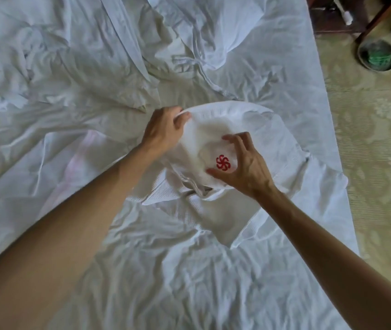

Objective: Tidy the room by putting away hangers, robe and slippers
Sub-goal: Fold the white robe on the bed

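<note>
Head view: on the rumpled bed [70, 115] lies a white waffle robe [273, 148]. The left hand [163, 129] pinches its collar edge; the right hand [242, 163], fingers curled, grips fabric beside a red pinwheel emblem [223, 162], no lettering.

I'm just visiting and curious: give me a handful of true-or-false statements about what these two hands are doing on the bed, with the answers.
1. Both hands hold the white robe. True: the left hand grips its folded edge and the right hand pinches it.
2. The emblem on the robe is blue. False: the emblem is red, beside the right hand's fingers.
3. The robe lies on a rumpled white bed sheet. True.
4. The robe hangs on a hanger. False: no hanger is visible; it rests on the bed.
5. A round bin with something green inside stands on the floor at the upper right. True.
</note>
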A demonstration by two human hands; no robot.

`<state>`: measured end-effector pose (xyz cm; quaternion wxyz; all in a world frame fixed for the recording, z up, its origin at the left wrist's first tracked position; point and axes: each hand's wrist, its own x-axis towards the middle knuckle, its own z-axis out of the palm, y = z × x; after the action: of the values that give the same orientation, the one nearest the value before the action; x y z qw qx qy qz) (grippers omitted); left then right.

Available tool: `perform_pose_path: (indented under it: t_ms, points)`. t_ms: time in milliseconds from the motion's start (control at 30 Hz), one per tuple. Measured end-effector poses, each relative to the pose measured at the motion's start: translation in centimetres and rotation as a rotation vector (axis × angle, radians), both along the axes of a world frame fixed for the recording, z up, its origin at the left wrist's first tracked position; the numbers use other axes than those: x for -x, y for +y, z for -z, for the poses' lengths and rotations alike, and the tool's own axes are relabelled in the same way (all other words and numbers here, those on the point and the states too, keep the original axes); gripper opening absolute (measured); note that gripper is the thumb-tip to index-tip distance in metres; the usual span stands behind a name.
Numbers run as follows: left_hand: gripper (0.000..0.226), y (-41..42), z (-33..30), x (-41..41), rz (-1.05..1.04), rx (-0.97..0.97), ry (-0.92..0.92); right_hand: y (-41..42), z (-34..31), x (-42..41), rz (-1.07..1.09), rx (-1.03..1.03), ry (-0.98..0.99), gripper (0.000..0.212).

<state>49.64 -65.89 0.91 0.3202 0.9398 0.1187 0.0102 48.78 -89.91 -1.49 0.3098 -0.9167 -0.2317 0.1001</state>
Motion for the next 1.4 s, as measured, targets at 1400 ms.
perform_pose_path:
  t_ms: [1400]
  points:
    - [0.037,-19.8,3.3,-4.0,0.482,-0.242,-0.153,-6.7,1.9,5.8,0.308,-0.009,0.117,0.052]
